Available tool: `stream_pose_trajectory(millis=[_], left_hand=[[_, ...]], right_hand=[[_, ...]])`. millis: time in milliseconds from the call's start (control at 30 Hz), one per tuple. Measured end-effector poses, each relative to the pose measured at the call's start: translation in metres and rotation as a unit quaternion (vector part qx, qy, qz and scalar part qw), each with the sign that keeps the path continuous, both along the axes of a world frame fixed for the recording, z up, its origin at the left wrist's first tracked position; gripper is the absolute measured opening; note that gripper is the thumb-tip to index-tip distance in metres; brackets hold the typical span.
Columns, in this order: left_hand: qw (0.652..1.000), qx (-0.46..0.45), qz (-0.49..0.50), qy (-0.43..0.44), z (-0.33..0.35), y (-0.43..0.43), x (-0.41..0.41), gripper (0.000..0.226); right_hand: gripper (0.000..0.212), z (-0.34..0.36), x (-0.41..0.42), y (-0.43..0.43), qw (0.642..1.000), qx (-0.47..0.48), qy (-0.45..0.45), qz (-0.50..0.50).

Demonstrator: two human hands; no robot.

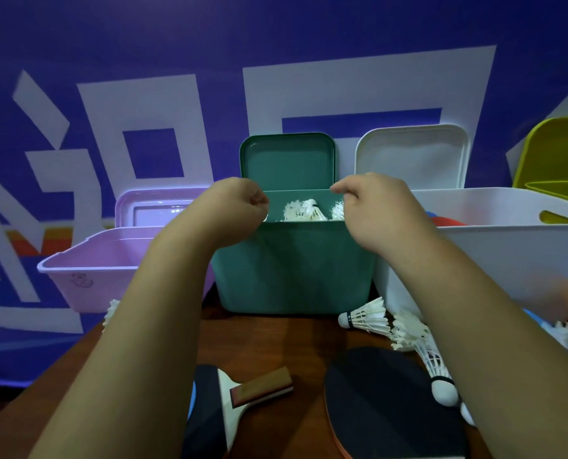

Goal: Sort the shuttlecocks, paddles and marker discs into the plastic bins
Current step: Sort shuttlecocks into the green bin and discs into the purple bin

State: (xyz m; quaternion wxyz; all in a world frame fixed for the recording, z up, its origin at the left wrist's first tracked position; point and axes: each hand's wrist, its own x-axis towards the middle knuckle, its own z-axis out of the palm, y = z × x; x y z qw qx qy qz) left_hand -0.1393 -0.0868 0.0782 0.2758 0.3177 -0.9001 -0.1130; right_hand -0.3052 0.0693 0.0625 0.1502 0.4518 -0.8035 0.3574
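Shuttlecocks (pixel 304 210) lie inside green bin (pixel 292 266), at far side of table (pixel 292 342). Left hand (pixel 239 207) and right hand (pixel 372 203) hover over bin opening, fingers curled downward. Grip of each faces away: cannot tell if grasping anything. Loose shuttlecocks (pixel 368 316) on table, just right of green bin. Black paddle (pixel 388 402) and second paddle (pixel 216 409) near front edge. Pink bin (pixel 110 260) at left, white bin (pixel 508 253) at right, red disc (pixel 448 221) inside it.

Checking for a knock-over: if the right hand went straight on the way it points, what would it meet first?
Probably the green lid propped behind the green bin; the right hand hangs over the bin's opening. Depth is unclear.
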Motion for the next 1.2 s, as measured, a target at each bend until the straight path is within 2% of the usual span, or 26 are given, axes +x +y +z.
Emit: stream_pose_trajectory(millis=[100,167,300,400,533,633,733,833,900,1067,1133,1200], left_hand=[[0.998,-0.014,-0.041,0.037,0.003,0.01,-0.004,0.018],[0.996,-0.008,-0.077,0.045,0.004,0.021,-0.007,0.012],[0.981,0.044,-0.183,-0.038,-0.006,0.044,-0.021,0.009],[0.967,0.034,-0.222,-0.121,-0.027,0.057,-0.045,0.013],[0.952,-0.036,-0.231,-0.199,-0.062,0.074,-0.079,0.034],[0.942,-0.044,-0.236,-0.235,-0.088,0.082,-0.097,0.052],[0.934,-0.063,-0.232,-0.263,-0.109,0.084,-0.105,0.068],[0.926,-0.081,-0.233,-0.285,-0.119,0.085,-0.105,0.057],[0.928,-0.101,-0.224,-0.279,-0.12,0.084,-0.104,0.043],[0.932,-0.152,-0.171,-0.28,-0.099,0.085,-0.097,0.019],[0.938,-0.134,-0.152,-0.282,-0.082,0.085,-0.089,0.016],[0.941,-0.114,-0.15,-0.283,-0.067,0.084,-0.08,0.015]], right_hand=[[0.04,0.008,0.002,0.011,0.998,-0.002,-0.067,0.012],[0.038,0.015,0.002,0.019,0.995,0.045,-0.093,0.011],[0.039,0.022,-0.001,0.034,0.983,0.123,-0.133,0.028],[0.037,0.021,0.0,0.048,0.971,0.187,-0.145,0.038],[0.033,0.006,-0.002,0.071,0.953,0.263,-0.146,0.024],[0.03,-0.017,-0.006,0.089,0.938,0.328,-0.115,-0.006],[0.045,-0.038,-0.004,0.098,0.925,0.372,-0.074,-0.023],[0.063,-0.052,-0.003,0.098,0.919,0.384,-0.089,-0.012],[0.064,-0.058,-0.004,0.095,0.913,0.398,-0.089,-0.015],[0.036,-0.075,-0.019,0.083,0.916,0.389,-0.063,-0.076],[0.026,-0.081,-0.025,0.076,0.92,0.371,-0.065,-0.107],[0.027,-0.082,-0.026,0.074,0.916,0.38,-0.063,-0.114]])
